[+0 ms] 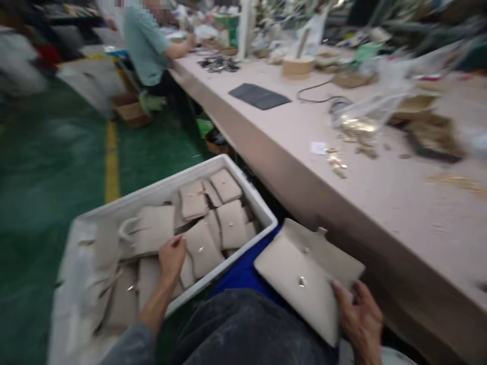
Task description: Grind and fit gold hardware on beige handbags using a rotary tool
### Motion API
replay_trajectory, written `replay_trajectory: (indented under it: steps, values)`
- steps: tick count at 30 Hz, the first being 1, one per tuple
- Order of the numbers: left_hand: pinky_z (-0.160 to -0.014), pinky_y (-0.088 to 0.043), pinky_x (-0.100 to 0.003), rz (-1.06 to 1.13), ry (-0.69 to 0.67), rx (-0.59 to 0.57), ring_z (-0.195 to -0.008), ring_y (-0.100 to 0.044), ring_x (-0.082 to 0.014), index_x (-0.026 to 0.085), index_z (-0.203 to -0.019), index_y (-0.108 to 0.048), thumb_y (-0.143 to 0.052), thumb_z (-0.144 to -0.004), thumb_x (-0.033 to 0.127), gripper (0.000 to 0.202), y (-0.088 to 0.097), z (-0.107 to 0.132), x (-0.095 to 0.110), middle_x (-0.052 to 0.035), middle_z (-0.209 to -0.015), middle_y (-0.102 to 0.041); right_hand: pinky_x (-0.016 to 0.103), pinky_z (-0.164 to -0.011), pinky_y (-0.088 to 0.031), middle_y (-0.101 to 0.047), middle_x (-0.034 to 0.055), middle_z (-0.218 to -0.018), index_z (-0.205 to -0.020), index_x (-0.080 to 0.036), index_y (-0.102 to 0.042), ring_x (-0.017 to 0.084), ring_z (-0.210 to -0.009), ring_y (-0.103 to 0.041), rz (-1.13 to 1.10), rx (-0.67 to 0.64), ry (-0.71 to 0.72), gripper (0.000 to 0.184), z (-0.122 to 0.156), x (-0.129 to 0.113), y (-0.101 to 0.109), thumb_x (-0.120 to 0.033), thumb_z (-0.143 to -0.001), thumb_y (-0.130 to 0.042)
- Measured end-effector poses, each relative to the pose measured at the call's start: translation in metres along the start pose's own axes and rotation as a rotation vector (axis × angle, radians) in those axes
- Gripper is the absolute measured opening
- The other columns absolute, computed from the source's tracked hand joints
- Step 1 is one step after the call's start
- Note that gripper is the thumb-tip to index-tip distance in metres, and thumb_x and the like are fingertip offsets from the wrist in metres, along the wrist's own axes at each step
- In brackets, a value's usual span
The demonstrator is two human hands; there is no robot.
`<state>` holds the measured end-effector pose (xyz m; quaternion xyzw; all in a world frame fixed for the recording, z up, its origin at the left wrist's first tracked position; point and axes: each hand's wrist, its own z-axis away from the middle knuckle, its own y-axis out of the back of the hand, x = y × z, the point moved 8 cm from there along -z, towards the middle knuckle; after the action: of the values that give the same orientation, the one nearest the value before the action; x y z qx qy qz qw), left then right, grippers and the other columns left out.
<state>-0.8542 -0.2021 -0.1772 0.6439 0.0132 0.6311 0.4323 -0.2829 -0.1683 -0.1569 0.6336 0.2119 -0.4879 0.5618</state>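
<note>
My left hand (172, 258) reaches into a white plastic bin (249, 187), its fingers pinched at the upper edge of a beige handbag (203, 248) with a small metal fitting on its front. More beige bags are packed around it, one with a curved handle (128, 229). In my right hand (359, 312) is another beige handbag (294, 276), gripped at its right side. Its flap (331, 251) is folded open, and a metal piece shows on the front. This bag is tilted over my lap, beside the bin. Motion blur softens the details.
A long pale workbench (281, 147) runs along the right. On it are a dark flat sheet (261, 96), loose gold-coloured metal parts (337, 162), plastic bags and a tape roll (297, 67). A co-worker (146, 45) sits at the far end. Green floor (57, 152) lies left.
</note>
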Motion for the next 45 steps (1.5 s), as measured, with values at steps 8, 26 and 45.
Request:
replay_trajectory:
  steps: [8, 26, 45]
  values:
    - [-0.046, -0.051, -0.024, 0.566, -0.157, -1.073, -0.051, -0.065, -0.0169, 0.010, -0.105, -0.070, -0.072, -0.084, 0.057, 0.052, -0.182, 0.187, 0.214, -0.0092, -0.073, -0.073, 0.032, -0.079, -0.057, -0.071, 0.0103, -0.113, -0.125, -0.020, -0.060, 0.027, -0.096, -0.069, -0.223, -0.024, -0.037, 0.060, 0.024, -0.002, 0.028, -0.061, -0.083, -0.073]
    - [-0.082, -0.060, -0.035, 0.725, -0.135, -1.249, -0.079, -0.075, -0.0237, 0.011, -0.100, -0.080, -0.089, -0.065, 0.021, 0.037, -0.261, 0.283, 0.202, -0.0120, -0.087, -0.079, 0.033, -0.092, -0.052, -0.069, 0.0117, -0.120, -0.130, -0.016, -0.060, 0.027, -0.106, -0.065, -0.241, -0.106, 0.025, 0.059, 0.009, 0.024, 0.027, -0.057, -0.088, -0.070]
    - [-0.074, -0.057, -0.029, 0.345, -0.672, -0.526, -0.076, -0.069, -0.0183, 0.014, -0.112, -0.075, -0.071, -0.087, 0.037, 0.035, -0.228, 0.171, 0.295, -0.0088, -0.091, -0.074, 0.032, -0.084, -0.053, -0.072, 0.0088, -0.111, -0.122, -0.018, -0.066, 0.025, -0.098, -0.067, -0.235, -0.038, -0.007, 0.058, 0.008, 0.049, 0.034, -0.062, -0.085, -0.069]
